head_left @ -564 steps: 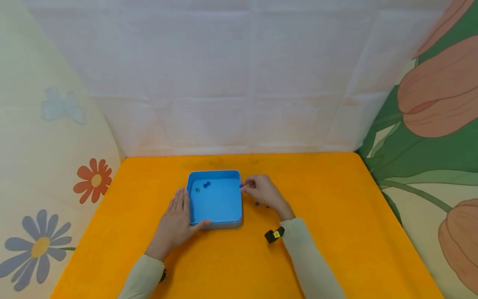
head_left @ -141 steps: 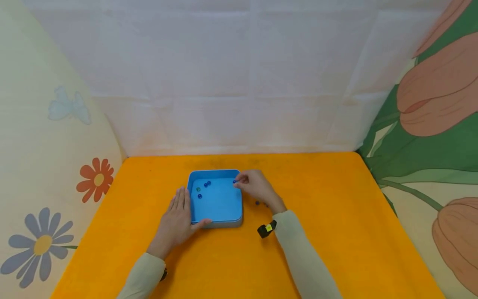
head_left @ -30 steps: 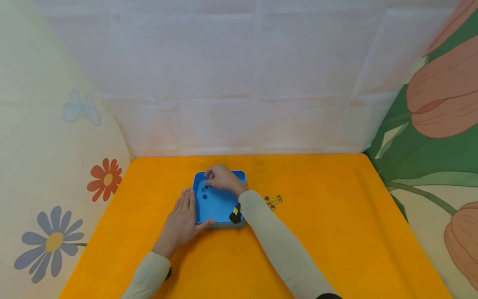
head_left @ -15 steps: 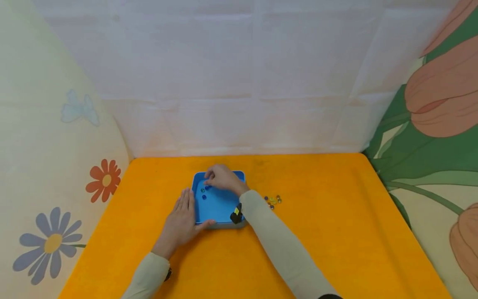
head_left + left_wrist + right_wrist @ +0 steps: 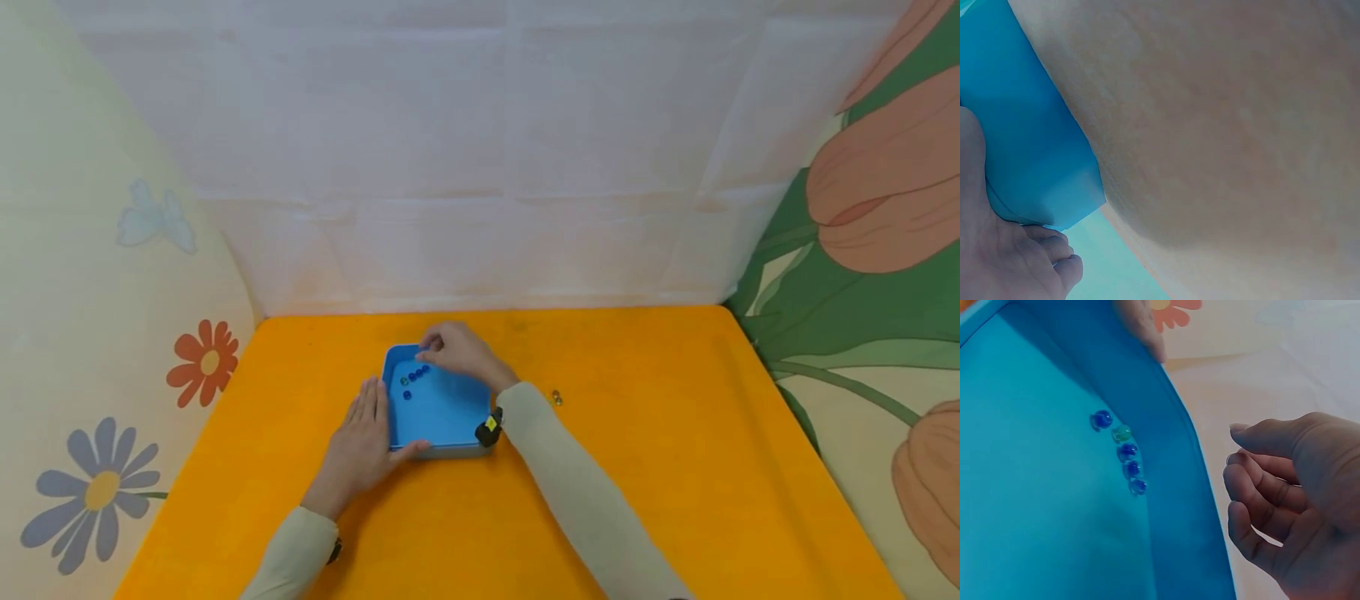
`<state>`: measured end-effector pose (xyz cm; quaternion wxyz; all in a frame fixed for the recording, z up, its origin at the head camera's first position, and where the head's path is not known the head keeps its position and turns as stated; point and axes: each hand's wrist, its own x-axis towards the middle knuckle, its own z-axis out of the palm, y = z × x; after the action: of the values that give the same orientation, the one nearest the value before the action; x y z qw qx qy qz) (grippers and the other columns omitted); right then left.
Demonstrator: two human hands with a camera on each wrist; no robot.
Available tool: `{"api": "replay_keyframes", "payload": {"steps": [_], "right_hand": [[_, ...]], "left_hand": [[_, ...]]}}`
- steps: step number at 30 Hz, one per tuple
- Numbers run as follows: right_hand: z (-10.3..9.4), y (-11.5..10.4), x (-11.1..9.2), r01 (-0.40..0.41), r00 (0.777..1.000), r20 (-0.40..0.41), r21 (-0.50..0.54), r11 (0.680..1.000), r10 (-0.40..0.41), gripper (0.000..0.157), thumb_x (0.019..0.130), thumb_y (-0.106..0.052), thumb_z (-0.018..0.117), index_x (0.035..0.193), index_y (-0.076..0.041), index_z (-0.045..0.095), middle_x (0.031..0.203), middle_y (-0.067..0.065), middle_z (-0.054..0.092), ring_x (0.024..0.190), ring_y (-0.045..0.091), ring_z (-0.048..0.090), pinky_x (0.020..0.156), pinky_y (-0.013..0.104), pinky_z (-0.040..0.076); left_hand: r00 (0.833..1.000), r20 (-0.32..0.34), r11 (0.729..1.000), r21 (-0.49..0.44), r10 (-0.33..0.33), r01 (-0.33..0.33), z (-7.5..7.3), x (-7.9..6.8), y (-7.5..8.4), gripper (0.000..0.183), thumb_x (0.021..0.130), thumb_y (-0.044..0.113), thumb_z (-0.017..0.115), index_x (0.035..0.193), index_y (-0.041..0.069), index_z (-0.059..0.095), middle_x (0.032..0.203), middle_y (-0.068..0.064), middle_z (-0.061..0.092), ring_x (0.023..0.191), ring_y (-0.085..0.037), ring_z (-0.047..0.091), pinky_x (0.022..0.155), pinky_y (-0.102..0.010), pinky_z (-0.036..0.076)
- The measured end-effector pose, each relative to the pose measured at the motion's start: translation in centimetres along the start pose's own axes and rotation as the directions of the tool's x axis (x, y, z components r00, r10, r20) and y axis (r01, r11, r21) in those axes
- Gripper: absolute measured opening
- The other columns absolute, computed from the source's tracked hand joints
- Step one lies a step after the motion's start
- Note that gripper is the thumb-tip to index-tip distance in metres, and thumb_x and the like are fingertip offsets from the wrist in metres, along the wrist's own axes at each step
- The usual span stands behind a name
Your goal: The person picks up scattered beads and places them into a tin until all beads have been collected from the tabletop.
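Observation:
Inside the shallow square blue box (image 5: 446,408), a green marble (image 5: 1121,433) and three blue marbles (image 5: 1127,451) form a slanting row near the far left corner. A single blue marble (image 5: 407,395) lies just off the row's green end. My left hand (image 5: 358,442) rests with straight fingers along the box's left side, its thumb on the front edge. My right hand (image 5: 459,350) hovers over the far part of the box; in the right wrist view its fingers are loosely bent, thumb and index apart, with nothing between them.
The box stands on an orange-covered table (image 5: 637,467). A few marbles (image 5: 557,397) lie right of the box, beside the right sleeve (image 5: 577,475), which hides part of the tabletop. A white cloth (image 5: 480,208) hangs behind the table, with flower-printed cloths on both sides.
Earlier my right hand pinched a blue marble at the box's right rim. That marble now sits at the row's end, and the hand has drawn back up and rightward. The left hand stays put.

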<state>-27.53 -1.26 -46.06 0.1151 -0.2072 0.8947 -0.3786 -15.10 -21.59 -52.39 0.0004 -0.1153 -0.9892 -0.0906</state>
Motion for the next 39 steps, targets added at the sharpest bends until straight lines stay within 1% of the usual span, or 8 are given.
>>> {"api": "replay_keyframes", "payload": {"steps": [3, 9, 16, 21, 25, 31, 35, 39], "right_hand": [[-0.6, 0.1, -0.9, -0.002, 1.0, -0.013, 0.004, 1.0, 0.002, 0.028, 0.104, -0.033, 0.068, 0.122, -0.012, 0.075, 0.108, 0.003, 0.074, 0.095, 0.016, 0.065, 0.088, 0.031, 0.059], [-2.2, 0.5, -2.9, 0.045, 0.998, -0.037, 0.036, 0.998, -0.044, 0.033, 0.104, -0.032, 0.068, 0.125, -0.008, 0.074, 0.108, 0.005, 0.073, 0.094, 0.019, 0.063, 0.086, 0.032, 0.058], [-3.1, 1.9, -5.7, 0.099, 0.994, -0.057, 0.031, 0.995, -0.098, 0.028, 0.103, -0.029, 0.069, 0.119, -0.008, 0.076, 0.101, 0.005, 0.075, 0.084, 0.016, 0.063, 0.076, 0.025, 0.057], [-3.4, 3.4, -7.7, 0.078, 0.993, -0.098, 0.057, 0.995, -0.072, 0.031, 0.103, -0.031, 0.07, 0.121, -0.007, 0.075, 0.101, 0.003, 0.073, 0.087, 0.015, 0.063, 0.078, 0.027, 0.058], [-3.7, 4.8, -9.1, 0.063, 0.989, -0.136, 0.072, 0.995, -0.052, 0.027, 0.102, -0.029, 0.071, 0.118, -0.008, 0.076, 0.099, 0.003, 0.073, 0.085, 0.015, 0.062, 0.077, 0.028, 0.057], [-3.6, 7.0, -11.1, -0.024, 0.989, -0.141, 0.107, 0.994, 0.039, 0.028, 0.101, -0.026, 0.073, 0.119, -0.005, 0.075, 0.095, 0.003, 0.072, 0.078, 0.015, 0.061, 0.068, 0.025, 0.055], [-3.4, 8.0, -12.2, -0.065, 0.984, -0.154, 0.127, 0.99, 0.084, 0.031, 0.1, -0.025, 0.074, 0.121, -0.002, 0.075, 0.093, 0.003, 0.073, 0.078, 0.014, 0.063, 0.071, 0.024, 0.056], [-3.2, 9.0, -13.1, -0.078, 0.982, -0.162, 0.136, 0.988, 0.1, 0.03, 0.099, -0.025, 0.075, 0.12, -0.003, 0.075, 0.093, 0.003, 0.074, 0.079, 0.013, 0.063, 0.073, 0.023, 0.056]], "left_hand": [[1.0, 0.01, 1.0, -0.005, -0.002, 0.002, 0.1, 0.0, 0.1, 0.131, 0.087, 0.087, 0.053, 0.163, -0.012, 0.012, 0.172, -0.034, 0.015, 0.16, -0.052, 0.021, 0.127, -0.062, 0.028], [1.0, 0.014, 1.0, -0.003, -0.008, 0.008, 0.1, 0.0, 0.1, 0.131, 0.087, 0.086, 0.052, 0.163, -0.012, 0.012, 0.172, -0.034, 0.016, 0.16, -0.052, 0.021, 0.127, -0.063, 0.029], [1.0, 0.009, 1.0, 0.006, 0.004, -0.004, -0.1, 0.2, 0.0, 0.132, 0.087, 0.089, 0.05, 0.163, -0.013, 0.014, 0.172, -0.034, 0.017, 0.16, -0.052, 0.021, 0.127, -0.063, 0.029], [1.0, 0.019, 1.0, -0.005, -0.005, 0.005, -0.2, 0.1, 0.2, 0.131, 0.087, 0.088, 0.051, 0.163, -0.012, 0.014, 0.172, -0.034, 0.017, 0.16, -0.052, 0.021, 0.127, -0.063, 0.029], [1.0, 0.02, 1.0, -0.013, 0.0, 0.001, -0.2, 0.1, 0.1, 0.13, 0.087, 0.086, 0.052, 0.163, -0.012, 0.014, 0.172, -0.033, 0.016, 0.16, -0.051, 0.02, 0.128, -0.063, 0.027], [1.0, 0.005, 1.0, 0.006, -0.001, 0.001, -0.2, 0.0, -0.1, 0.129, 0.087, 0.085, 0.056, 0.163, -0.011, 0.015, 0.172, -0.033, 0.016, 0.16, -0.051, 0.021, 0.128, -0.063, 0.028], [1.0, 0.006, 1.0, 0.012, 0.008, -0.009, -0.2, 0.1, -0.1, 0.129, 0.088, 0.084, 0.055, 0.163, -0.012, 0.014, 0.172, -0.033, 0.016, 0.16, -0.052, 0.021, 0.128, -0.063, 0.027], [1.0, 0.011, 1.0, 0.013, 0.01, -0.01, -0.1, 0.1, 0.0, 0.128, 0.088, 0.083, 0.057, 0.163, -0.012, 0.015, 0.172, -0.033, 0.016, 0.16, -0.051, 0.02, 0.128, -0.063, 0.027]]}}
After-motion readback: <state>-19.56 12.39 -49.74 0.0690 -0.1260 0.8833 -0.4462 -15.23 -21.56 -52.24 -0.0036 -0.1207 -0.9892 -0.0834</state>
